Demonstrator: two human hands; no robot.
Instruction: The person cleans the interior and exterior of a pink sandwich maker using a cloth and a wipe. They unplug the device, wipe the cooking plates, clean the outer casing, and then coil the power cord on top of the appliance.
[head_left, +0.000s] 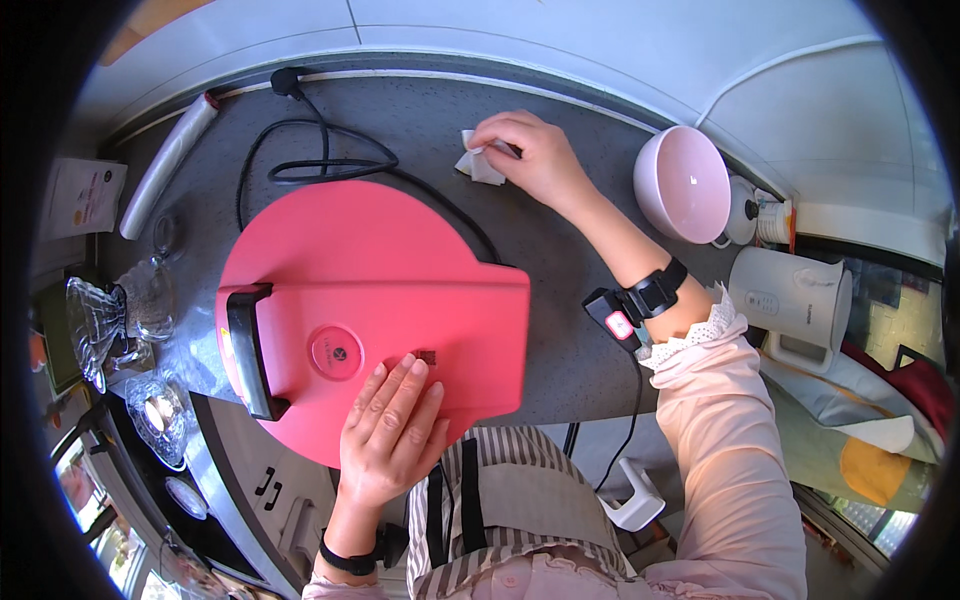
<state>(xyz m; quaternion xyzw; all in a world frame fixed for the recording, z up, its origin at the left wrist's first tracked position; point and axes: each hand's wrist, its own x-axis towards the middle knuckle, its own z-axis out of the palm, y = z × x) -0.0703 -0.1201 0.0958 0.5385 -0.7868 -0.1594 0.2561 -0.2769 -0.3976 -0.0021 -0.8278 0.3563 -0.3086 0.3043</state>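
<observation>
A red electric griddle with a shut lid and a black handle at its left stands on the dark grey countertop. My left hand lies flat on the lid near its front edge, fingers apart, holding nothing. Beyond the appliance's right side, my right hand pinches a crumpled white tissue between thumb and fingers, at the surface of the countertop. The black power cord lies looped behind the appliance.
A roll of plastic film lies at the back left, near glass vessels. On the right are a pink bowl, a small lidded pot, a white hand mixer or kettle and folded cloths. The wall runs along the back.
</observation>
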